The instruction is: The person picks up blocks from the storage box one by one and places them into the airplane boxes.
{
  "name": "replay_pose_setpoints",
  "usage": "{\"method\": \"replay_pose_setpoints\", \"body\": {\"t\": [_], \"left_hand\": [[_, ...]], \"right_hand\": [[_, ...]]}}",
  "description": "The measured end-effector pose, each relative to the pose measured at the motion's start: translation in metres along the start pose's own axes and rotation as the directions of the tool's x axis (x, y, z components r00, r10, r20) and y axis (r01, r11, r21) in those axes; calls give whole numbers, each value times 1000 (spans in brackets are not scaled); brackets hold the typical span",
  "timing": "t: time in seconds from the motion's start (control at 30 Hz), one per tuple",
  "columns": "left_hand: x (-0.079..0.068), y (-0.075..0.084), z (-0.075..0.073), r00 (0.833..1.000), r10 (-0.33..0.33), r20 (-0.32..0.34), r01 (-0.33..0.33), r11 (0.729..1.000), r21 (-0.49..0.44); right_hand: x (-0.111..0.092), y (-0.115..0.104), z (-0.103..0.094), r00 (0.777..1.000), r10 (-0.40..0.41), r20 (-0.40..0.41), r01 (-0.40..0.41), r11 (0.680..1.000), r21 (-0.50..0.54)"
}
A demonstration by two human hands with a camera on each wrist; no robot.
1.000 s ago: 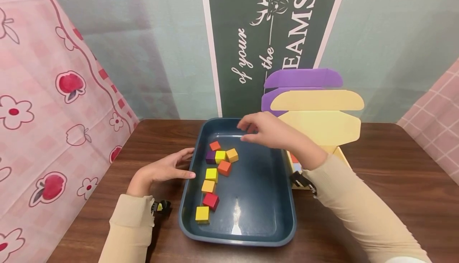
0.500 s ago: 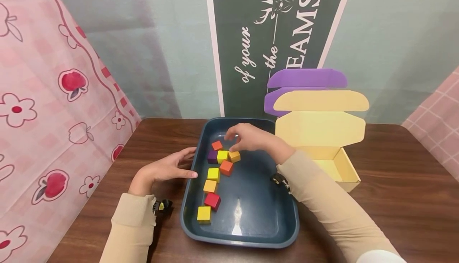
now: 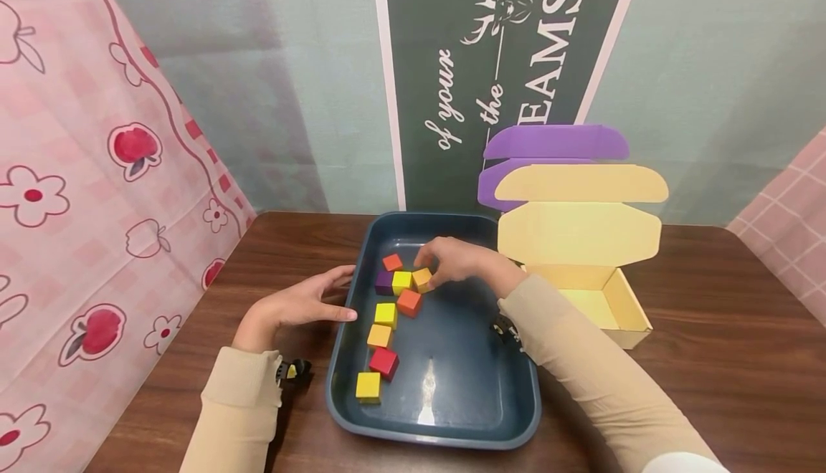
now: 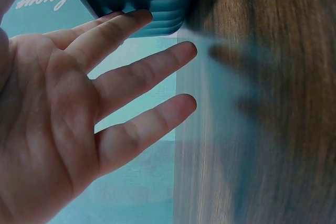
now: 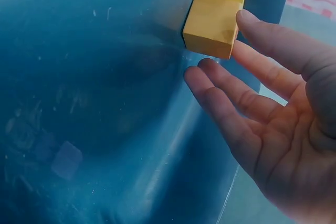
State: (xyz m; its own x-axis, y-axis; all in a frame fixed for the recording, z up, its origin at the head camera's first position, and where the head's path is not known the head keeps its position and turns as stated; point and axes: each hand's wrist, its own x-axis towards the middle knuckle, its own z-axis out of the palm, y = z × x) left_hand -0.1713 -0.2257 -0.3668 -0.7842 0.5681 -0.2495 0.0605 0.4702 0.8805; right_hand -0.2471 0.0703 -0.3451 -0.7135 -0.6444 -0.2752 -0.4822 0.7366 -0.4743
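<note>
A dark blue tray (image 3: 464,394) stands on the table, with several coloured cube blocks along its left half. My right hand (image 3: 458,261) reaches into the tray and pinches a light orange block (image 3: 422,279) between thumb and index finger. In the right wrist view the thumb (image 5: 257,27) touches that block's edge, and the index fingertip is hidden behind it. A yellow block (image 3: 403,282), a purple block (image 3: 383,283) and an orange-red block (image 3: 409,302) sit close by. My left hand (image 3: 300,301) rests by the tray's left rim, fingers spread, holding nothing.
More blocks, among them a red block (image 3: 384,362) and a yellow block (image 3: 368,387), lie nearer me. Right of the tray stands a pale yellow box (image 3: 629,301) with its lid raised. Behind it rises a purple lid (image 3: 555,142). Curtains hang at the back and left.
My right hand has moved from above the tray's far right, leftward and down to the light orange block, its fingers closing about it. The left hand stays in place.
</note>
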Motion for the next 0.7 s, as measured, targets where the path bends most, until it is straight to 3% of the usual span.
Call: {"method": "replay_pose_setpoints", "body": {"t": [0.33,0.7], "left_hand": [[1,2,0,1000,3,-1,-3,1000,0],[-1,1,1,1000,18,0,-18,1000,-10]], "right_hand": [[0,-3,0,1000,13,12,-13,1000,5],[-7,-7,-7,999,-47,-26,48,999,15]]}}
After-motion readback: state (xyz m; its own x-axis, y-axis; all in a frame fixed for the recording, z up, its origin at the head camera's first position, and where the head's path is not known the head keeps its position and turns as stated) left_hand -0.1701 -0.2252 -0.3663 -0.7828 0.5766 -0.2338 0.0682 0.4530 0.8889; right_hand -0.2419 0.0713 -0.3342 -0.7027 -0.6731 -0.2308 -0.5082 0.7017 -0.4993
